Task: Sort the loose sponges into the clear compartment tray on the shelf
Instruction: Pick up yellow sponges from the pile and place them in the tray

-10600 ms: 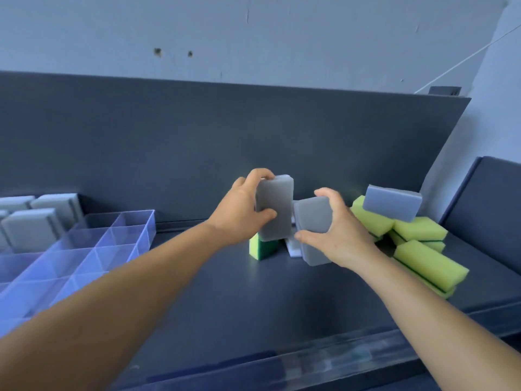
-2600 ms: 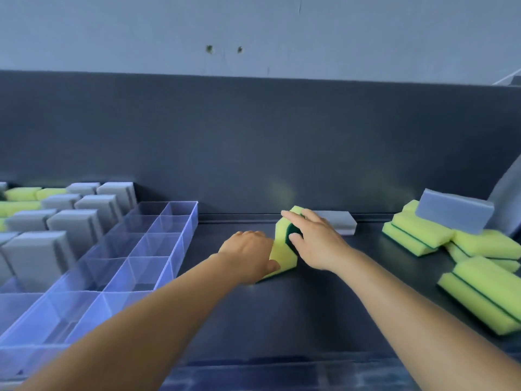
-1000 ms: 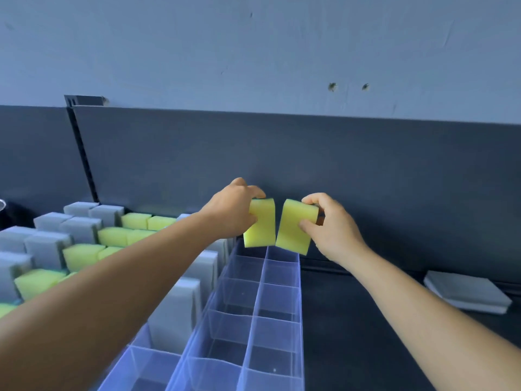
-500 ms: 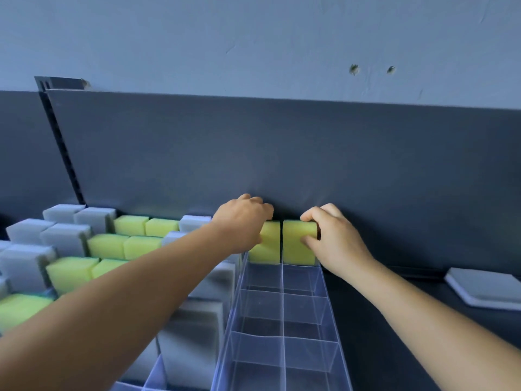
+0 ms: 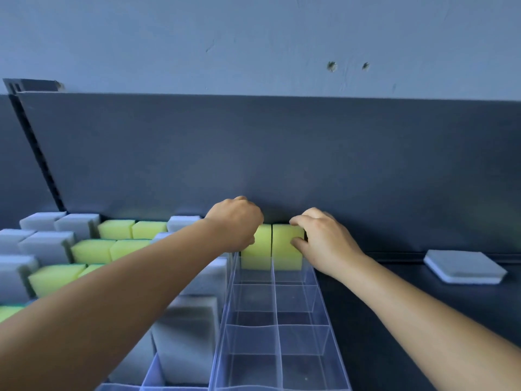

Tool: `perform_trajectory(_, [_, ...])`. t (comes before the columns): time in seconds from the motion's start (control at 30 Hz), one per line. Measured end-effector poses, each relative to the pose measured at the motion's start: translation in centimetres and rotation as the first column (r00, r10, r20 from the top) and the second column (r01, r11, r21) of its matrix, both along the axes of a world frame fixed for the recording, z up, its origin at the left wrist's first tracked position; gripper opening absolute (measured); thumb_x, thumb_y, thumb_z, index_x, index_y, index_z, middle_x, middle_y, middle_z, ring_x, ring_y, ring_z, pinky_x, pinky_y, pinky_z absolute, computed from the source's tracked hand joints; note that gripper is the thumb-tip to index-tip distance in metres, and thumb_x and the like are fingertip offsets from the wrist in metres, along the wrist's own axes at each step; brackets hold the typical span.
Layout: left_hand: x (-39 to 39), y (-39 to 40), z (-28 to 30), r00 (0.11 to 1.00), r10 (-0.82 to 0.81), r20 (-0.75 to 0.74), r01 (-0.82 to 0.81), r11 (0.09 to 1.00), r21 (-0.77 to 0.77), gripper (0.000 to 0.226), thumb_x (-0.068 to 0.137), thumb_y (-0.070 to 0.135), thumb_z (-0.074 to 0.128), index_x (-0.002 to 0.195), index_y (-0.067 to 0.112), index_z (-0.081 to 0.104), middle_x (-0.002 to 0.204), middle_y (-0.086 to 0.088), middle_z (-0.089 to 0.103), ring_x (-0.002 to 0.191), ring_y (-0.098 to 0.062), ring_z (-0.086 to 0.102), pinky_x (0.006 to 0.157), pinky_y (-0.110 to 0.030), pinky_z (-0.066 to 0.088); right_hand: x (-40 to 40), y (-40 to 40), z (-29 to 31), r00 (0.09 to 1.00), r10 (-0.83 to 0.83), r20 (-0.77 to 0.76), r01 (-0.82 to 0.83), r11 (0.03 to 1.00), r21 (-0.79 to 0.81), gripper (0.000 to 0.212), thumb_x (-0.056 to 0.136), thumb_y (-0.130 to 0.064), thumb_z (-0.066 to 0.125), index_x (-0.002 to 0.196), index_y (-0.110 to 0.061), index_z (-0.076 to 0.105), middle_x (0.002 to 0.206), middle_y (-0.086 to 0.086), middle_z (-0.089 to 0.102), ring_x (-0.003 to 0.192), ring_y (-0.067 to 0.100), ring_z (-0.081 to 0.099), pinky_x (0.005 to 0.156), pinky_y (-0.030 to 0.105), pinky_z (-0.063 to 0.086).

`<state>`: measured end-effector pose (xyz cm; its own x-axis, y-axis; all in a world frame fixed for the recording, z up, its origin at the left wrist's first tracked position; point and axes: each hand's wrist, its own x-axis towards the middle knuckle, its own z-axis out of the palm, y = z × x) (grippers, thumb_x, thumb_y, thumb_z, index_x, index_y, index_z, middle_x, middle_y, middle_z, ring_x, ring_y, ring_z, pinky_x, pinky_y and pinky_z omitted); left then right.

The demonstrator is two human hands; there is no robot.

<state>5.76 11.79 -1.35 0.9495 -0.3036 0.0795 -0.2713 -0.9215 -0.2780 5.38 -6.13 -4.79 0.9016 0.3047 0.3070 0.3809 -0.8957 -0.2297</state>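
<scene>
Two hands, left hand and right hand, grip yellow sponges above the dark shelf, pale wall behind.

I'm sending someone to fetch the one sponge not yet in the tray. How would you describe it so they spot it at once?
Start at the clear tray on the dark shelf, where both hands are pushing in yellow sponges. Look right along the back panel. The grey sponge lies flat and alone on the bare shelf, while every other sponge stands upright in a compartment.
</scene>
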Motion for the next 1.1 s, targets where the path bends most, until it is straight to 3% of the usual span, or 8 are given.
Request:
perform_trajectory(0.17, [-1.6,-3.0,1.3,0.993,-0.096,0.073,0.1,0.994,-0.052,0.031,0.089,0.035,0.056,0.115,0.018,0.056,0.117,-0.001,0.057,0.115,-0.023,0.05,0.077,-0.033,0.043,-2.2,-1.8,1.2,0.999,0.019,0.027,-0.018,0.999,-0.037,0.059,0.091,-0.037,0.056,0.144,-0.019,0.035,0.149,-0.005,0.035,0.136,0.018,0.029,0.108,0.029,0.029])
perform_trajectory(0.37, [-3.2,-8.9,1.8,0.979,-0.197,0.049,0.2,0.976,-0.086,0.048,0.089,0.04,0.054,0.13,0.015,0.047,0.126,-0.002,0.054,0.118,-0.024,0.049,0.095,-0.037,0.045,-5.0,-6.9,2.1,0.999,-0.036,-0.005,0.036,0.994,-0.099,0.075,0.09,-0.045,0.055,0.149,-0.017,0.02,0.156,-0.004,0.021,0.146,0.017,0.012,0.116,0.03,0.015])
perform_trajectory(0.67, [-4.9,-20.9,1.5,0.954,-0.298,0.038,0.301,0.943,-0.145,0.055,0.092,0.041,0.051,0.139,0.017,0.037,0.137,0.0,0.047,0.126,-0.021,0.045,0.101,-0.031,0.037,-8.0,-19.1,2.2,0.983,-0.179,-0.045,0.172,0.976,-0.133,0.075,0.091,-0.045,0.053,0.15,-0.017,0.017,0.156,-0.003,0.02,0.146,0.017,0.011,0.118,0.033,0.014])
perform_trajectory(0.8, [-5.4,-26.5,0.4,0.945,-0.326,0.019,0.323,0.923,-0.21,0.054,0.092,0.039,0.049,0.14,0.018,0.036,0.139,0.002,0.046,0.127,-0.02,0.044,0.101,-0.03,0.038,-9.2,-24.9,2.1,0.97,-0.237,-0.046,0.229,0.963,-0.141,0.064,0.09,-0.044,0.053,0.142,-0.014,0.031,0.15,0.0,0.032,0.141,0.02,0.023,0.114,0.032,0.022])
perform_trajectory(0.9, [-5.7,-30.6,-0.6,0.937,-0.348,0.011,0.339,0.906,-0.251,0.053,0.092,0.041,0.049,0.139,0.019,0.037,0.137,0.003,0.048,0.123,-0.02,0.047,0.098,-0.03,0.04,-9.9,-29.1,1.9,0.958,-0.281,-0.055,0.271,0.951,-0.149,0.068,0.091,-0.045,0.052,0.145,-0.014,0.027,0.152,0.0,0.029,0.141,0.02,0.022,0.114,0.033,0.022])
perform_trajectory(1.1, [-6.0,-38.5,-2.0,0.911,-0.411,-0.03,0.381,0.868,-0.319,0.066,0.095,0.042,0.047,0.151,0.022,0.018,0.155,0.004,0.028,0.14,-0.018,0.03,0.111,-0.031,0.027,-10.9,-36.8,1.4,0.92,-0.381,-0.095,0.367,0.919,-0.142,0.073,0.09,-0.047,0.05,0.15,-0.017,0.02,0.156,-0.001,0.023,0.144,0.019,0.019,0.115,0.031,0.018])
